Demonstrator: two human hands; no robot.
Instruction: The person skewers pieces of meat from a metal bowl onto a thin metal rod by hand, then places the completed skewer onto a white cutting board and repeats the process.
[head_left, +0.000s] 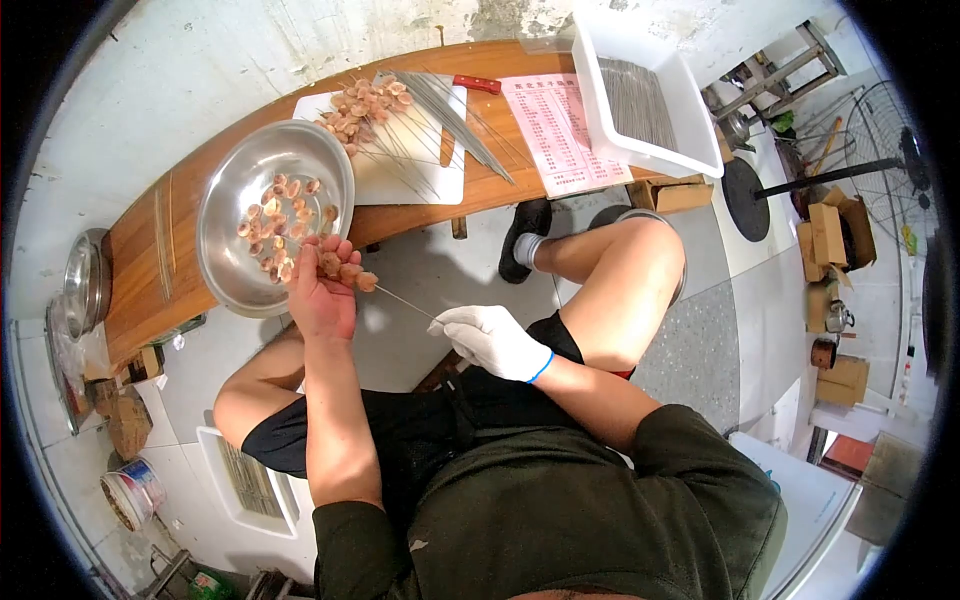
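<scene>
My bare left hand (322,292) is at the near rim of a steel bowl (225,240), its fingers curled around small pinkish-brown food pieces (345,270) threaded on a thin skewer (405,304). In a white glove with a blue cuff, my right hand (490,342) grips the skewer's other end, over my lap. More loose pieces (290,215) of the same kind lie inside the bowl. Behind it, a white cutting board (400,170) carries a heap of loaded skewers (365,110) and a bundle of bare metal skewers (455,120).
A red-handled knife (477,84) and a pink printed sheet (565,130) lie on the curved wooden table (140,240). A white bin (690,145) of skewers stands at the right. Another skewer tray (290,500) is on the floor at left; a fan (830,180) stands far right.
</scene>
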